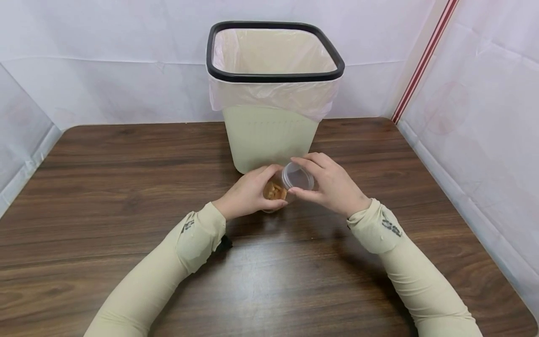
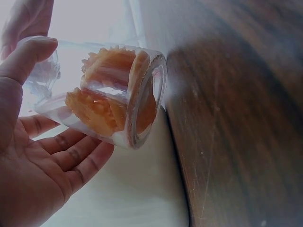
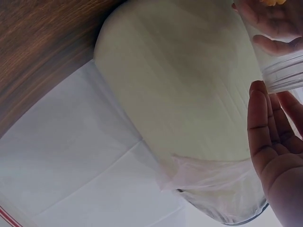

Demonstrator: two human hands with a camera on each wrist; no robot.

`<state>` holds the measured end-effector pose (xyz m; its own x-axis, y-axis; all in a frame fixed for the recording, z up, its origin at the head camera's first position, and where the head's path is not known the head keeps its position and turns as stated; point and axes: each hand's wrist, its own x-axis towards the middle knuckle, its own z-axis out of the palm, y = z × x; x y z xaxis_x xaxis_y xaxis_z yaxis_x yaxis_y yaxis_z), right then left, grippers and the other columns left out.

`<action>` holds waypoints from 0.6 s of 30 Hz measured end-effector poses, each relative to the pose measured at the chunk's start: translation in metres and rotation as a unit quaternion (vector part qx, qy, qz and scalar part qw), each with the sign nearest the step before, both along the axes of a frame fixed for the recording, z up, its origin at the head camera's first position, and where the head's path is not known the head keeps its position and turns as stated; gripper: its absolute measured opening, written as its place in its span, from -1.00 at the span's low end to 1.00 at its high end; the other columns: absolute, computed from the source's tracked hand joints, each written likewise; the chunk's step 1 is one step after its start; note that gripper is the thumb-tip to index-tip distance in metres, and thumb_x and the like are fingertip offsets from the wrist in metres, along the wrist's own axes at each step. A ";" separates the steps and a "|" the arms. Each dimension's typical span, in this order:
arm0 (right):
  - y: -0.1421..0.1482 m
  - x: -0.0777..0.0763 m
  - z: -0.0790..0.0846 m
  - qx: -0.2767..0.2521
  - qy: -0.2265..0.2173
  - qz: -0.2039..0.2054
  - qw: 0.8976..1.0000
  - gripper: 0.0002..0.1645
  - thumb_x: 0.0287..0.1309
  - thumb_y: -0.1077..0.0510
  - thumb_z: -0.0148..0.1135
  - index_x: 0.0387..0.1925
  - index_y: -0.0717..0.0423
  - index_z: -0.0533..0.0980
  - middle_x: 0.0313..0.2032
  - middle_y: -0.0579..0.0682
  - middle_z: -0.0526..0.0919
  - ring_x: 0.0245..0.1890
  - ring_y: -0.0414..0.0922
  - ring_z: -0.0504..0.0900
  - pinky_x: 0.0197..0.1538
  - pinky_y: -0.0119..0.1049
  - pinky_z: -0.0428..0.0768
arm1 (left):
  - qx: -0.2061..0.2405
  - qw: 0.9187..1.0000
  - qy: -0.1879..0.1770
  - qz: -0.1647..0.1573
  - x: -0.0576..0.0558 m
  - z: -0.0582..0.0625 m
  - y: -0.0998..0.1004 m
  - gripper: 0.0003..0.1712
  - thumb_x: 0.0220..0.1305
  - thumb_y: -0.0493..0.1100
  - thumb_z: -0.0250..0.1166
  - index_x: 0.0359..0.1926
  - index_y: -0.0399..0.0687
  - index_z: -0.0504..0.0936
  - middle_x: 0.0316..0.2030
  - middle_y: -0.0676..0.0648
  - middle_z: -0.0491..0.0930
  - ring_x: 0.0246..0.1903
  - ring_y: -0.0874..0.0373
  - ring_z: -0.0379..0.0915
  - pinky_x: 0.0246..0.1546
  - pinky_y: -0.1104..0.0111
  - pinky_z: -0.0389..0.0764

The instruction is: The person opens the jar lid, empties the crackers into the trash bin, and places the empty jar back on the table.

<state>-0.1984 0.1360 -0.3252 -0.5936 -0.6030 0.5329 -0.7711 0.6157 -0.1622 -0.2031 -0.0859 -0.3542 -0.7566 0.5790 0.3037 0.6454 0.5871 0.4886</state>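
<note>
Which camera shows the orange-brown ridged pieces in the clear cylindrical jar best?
The left wrist view: it sees the pieces close up through the jar, notched edges plain. The head view shows a small patch framed by the left hand; the right wrist view catches just a sliver at its top edge.

We can read no text — dark marks [image 1: 391, 224] on both sleeves [image 1: 421, 276], a faint round print [image 1: 446, 108] on the sheet [image 1: 498, 145] past the table's right edge [image 1: 433, 192] — all illegible.
</note>
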 end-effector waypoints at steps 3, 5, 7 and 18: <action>0.001 -0.001 0.000 0.001 -0.002 0.004 1.000 -0.31 -0.04 -0.03 0.45 0.12 0.21 0.51 -0.03 0.14 0.57 -0.02 0.02 0.55 0.02 -0.14 0.57 | 0.003 1.000 -0.003 -0.004 -0.001 -0.001 -0.001 -0.29 0.04 0.03 0.46 0.18 -0.10 0.41 -0.05 -0.06 0.58 -0.07 0.11 0.52 0.03 0.19 0.54; 0.001 -0.001 0.000 0.001 -0.005 0.006 1.000 -0.30 -0.04 -0.03 0.45 0.12 0.20 0.51 -0.02 0.14 0.57 -0.01 0.02 0.55 0.03 -0.14 0.57 | 0.005 1.000 -0.006 -0.006 -0.001 0.000 -0.001 -0.29 0.05 0.03 0.46 0.17 -0.10 0.41 -0.05 -0.05 0.58 -0.06 0.11 0.51 0.04 0.20 0.53; 0.002 -0.002 0.001 0.003 -0.007 0.007 1.000 -0.30 -0.03 -0.04 0.45 0.13 0.19 0.51 -0.01 0.14 0.58 0.00 0.02 0.55 0.04 -0.14 0.56 | 0.007 1.000 -0.009 -0.008 -0.002 0.000 -0.002 -0.30 0.05 0.03 0.46 0.17 -0.10 0.42 -0.04 -0.05 0.58 -0.05 0.12 0.51 0.05 0.20 0.53; 0.004 -0.001 0.005 0.015 -0.016 0.028 0.999 -0.26 -0.09 -0.04 0.49 0.12 0.22 0.51 0.01 0.15 0.58 0.00 0.01 0.55 0.05 -0.13 0.56 | 0.012 1.000 -0.020 -0.019 -0.004 -0.001 -0.003 -0.28 0.03 0.02 0.46 0.19 -0.09 0.42 0.01 -0.03 0.57 0.00 0.13 0.49 0.11 0.21 0.50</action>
